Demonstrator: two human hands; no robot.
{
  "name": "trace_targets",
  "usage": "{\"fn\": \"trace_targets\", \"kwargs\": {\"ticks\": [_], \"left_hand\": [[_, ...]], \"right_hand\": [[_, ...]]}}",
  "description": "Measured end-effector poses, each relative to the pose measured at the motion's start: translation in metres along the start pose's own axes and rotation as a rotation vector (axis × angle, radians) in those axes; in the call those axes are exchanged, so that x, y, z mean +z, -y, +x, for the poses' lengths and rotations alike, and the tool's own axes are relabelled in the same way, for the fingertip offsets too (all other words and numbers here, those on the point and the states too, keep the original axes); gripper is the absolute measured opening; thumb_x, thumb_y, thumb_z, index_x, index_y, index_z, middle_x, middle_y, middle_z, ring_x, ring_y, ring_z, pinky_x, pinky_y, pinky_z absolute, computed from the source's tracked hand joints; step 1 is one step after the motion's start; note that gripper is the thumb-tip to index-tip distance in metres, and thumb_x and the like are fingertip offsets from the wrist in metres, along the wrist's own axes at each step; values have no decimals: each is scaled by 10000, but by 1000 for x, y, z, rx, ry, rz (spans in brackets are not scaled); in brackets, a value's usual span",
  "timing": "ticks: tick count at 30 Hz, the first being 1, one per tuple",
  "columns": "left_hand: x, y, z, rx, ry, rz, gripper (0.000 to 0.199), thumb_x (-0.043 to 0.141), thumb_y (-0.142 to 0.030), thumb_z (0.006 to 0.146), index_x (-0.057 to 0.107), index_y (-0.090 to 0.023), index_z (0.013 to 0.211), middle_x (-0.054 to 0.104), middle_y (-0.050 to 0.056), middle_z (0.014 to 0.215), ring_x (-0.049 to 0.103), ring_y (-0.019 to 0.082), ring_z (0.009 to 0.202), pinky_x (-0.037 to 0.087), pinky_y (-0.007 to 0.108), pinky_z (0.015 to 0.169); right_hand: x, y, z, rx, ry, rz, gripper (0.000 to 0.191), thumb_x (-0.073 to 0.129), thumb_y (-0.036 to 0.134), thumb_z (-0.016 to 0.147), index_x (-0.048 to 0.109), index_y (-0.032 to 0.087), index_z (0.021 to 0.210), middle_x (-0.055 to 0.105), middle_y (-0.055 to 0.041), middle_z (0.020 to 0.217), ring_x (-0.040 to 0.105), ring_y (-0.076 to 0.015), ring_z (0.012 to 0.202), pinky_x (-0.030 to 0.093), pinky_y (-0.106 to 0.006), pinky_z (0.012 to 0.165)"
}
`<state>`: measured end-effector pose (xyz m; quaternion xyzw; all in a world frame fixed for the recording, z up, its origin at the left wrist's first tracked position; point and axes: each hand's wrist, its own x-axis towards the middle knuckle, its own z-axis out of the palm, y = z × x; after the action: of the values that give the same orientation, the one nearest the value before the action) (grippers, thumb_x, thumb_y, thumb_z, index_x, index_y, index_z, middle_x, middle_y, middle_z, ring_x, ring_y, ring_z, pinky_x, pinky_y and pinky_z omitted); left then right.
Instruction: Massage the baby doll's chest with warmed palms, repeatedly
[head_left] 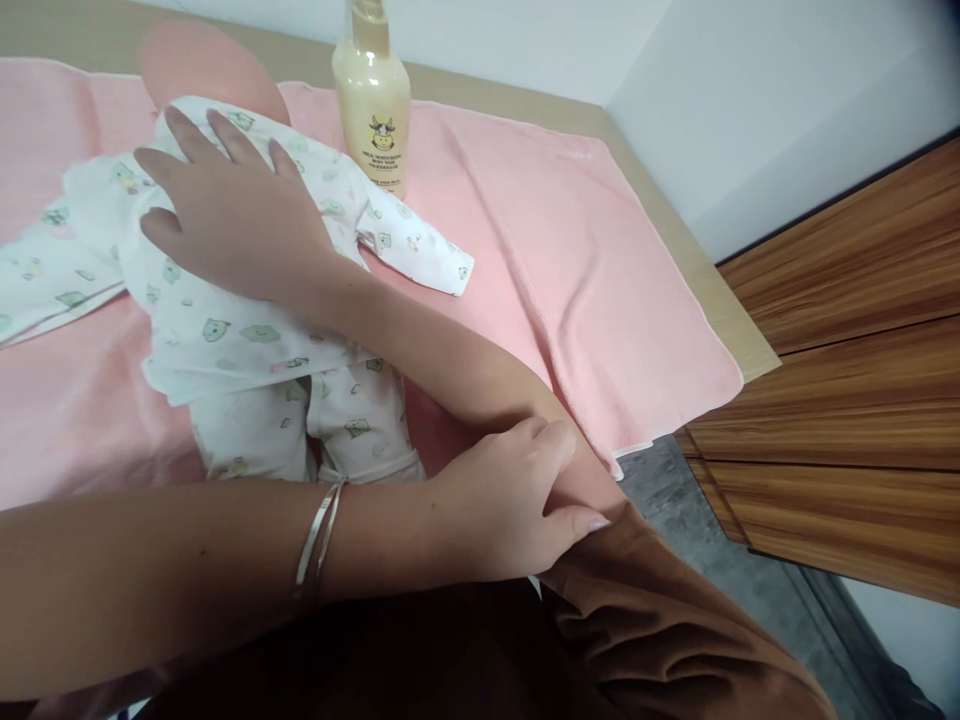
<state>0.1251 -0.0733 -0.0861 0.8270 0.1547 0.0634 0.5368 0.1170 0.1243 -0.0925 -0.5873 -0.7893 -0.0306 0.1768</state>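
Observation:
A baby doll in a white long-sleeved outfit with green animal prints lies on a pink towel. Its smooth pinkish head is at the top left, partly behind the collar. My right hand rests flat on the doll's chest with fingers spread, holding nothing. Across my body reaches my left arm, a silver bracelet on its wrist. My left hand is wrapped over my right forearm, its thumb by the edge of the pushed-up brown sleeve. The far side of its grip is hidden.
Beyond the doll's shoulder stands a pale yellow pump bottle with a cow picture on its label. The light wooden tabletop shows around the towel, against a white wall. Brown wood-grain drawers are at the right, over grey floor.

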Motion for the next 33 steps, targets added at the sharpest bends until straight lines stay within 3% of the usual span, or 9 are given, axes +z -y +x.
{"fn": "trace_targets", "kwargs": {"ticks": [4, 10, 13, 16, 21, 24, 26, 29, 33], "left_hand": [[1, 0, 0, -24, -66, -132, 360, 698, -394, 768, 388, -217, 726, 471, -40, 678, 455, 117, 630, 360, 252, 552], [-6, -4, 4, -244, -58, -579, 77, 571, -133, 641, 527, -189, 670, 531, -39, 620, 469, 82, 501, 353, 225, 471], [-10, -5, 10, -422, 5, -944, 156, 475, -100, 526, 550, -181, 637, 523, -45, 568, 431, 74, 377, 352, 227, 391], [-14, -4, 15, -482, 30, -1134, 80, 501, -109, 544, 536, -172, 578, 521, -31, 526, 432, 81, 359, 380, 232, 376], [-25, -10, 9, -366, 83, -876, 212, 609, -253, 732, 509, -182, 560, 482, -35, 501, 436, 83, 421, 376, 231, 432], [-31, -20, -7, -184, 149, -467, 66, 583, -146, 701, 572, -181, 647, 558, -23, 615, 502, 100, 579, 383, 221, 530], [-35, -27, -21, -90, 169, -316, 180, 535, -54, 638, 606, -190, 733, 610, -15, 777, 522, 103, 676, 396, 217, 592], [-42, -31, -36, -144, 146, -337, 252, 531, -48, 596, 607, -198, 784, 610, -10, 899, 529, 97, 695, 406, 214, 594], [-64, -23, -41, -373, 129, -706, 195, 562, -126, 634, 619, -189, 810, 610, -17, 695, 568, 118, 607, 413, 224, 536]], "right_hand": [[-4, 4, 2, 93, 105, -54, 463, 356, 298, 966, 492, 301, 1408, 314, 43, 1614, 171, -254, 1543, 147, -547, 1254], [-7, 6, 3, 79, 136, -57, 477, 321, 303, 980, 466, 318, 1433, 274, 27, 1633, 156, -255, 1544, 139, -536, 1236], [-9, 6, 2, 117, 164, -127, 492, 305, 287, 984, 423, 359, 1456, 236, 55, 1646, 139, -227, 1550, 135, -515, 1232], [-12, 3, -1, 67, 130, -67, 498, 297, 338, 962, 472, 323, 1428, 305, 46, 1618, 178, -248, 1539, 155, -517, 1225], [-10, 0, -2, 54, 90, -19, 484, 337, 368, 943, 516, 305, 1388, 377, 68, 1577, 206, -254, 1530, 167, -526, 1238], [-5, 0, 1, 49, 80, 20, 463, 365, 355, 950, 519, 264, 1377, 348, 24, 1602, 202, -266, 1529, 148, -541, 1242], [-3, 1, 3, 43, 99, 43, 460, 386, 351, 958, 497, 232, 1388, 320, -8, 1619, 186, -279, 1532, 133, -554, 1239], [-4, 0, 2, 29, 92, 82, 444, 406, 328, 959, 495, 200, 1375, 327, -41, 1619, 196, -290, 1529, 136, -557, 1233], [-7, 0, -2, -1, 48, 116, 417, 410, 297, 952, 530, 165, 1328, 346, -99, 1613, 232, -327, 1517, 156, -578, 1219]]}}
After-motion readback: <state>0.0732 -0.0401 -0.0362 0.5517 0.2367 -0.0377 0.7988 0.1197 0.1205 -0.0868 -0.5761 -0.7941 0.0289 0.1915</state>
